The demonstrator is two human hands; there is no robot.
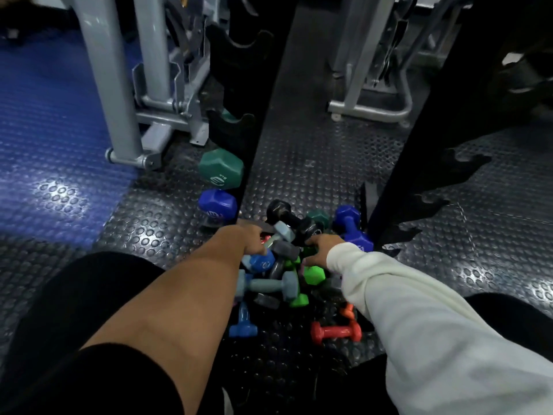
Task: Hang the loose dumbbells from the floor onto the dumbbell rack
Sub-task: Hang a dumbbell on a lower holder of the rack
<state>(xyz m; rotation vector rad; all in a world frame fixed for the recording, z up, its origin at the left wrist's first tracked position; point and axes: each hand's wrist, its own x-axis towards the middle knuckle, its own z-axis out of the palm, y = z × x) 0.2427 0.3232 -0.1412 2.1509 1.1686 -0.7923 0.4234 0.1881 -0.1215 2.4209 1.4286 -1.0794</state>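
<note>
A pile of loose dumbbells (284, 283) in several colours lies on the floor between the two black uprights of the dumbbell rack (257, 121). My left hand (253, 239) is in the pile's far left side, with its fingers curled round the handle of a pale grey dumbbell (282, 231). My right hand (321, 250), in a white sleeve, rests on the far right of the pile with thumb and fingers apart over a bright green dumbbell (314, 274). A dark green dumbbell (221, 169) and a blue one (217, 205) sit in the left upright's cradles.
The right rack upright (419, 151) has bare hooks. A purple dumbbell (350, 226) lies against its foot, and a red one (336, 330) lies nearest me. Grey machine frames (119, 115) stand behind on the studded black mat, with blue flooring (45, 145) to the left.
</note>
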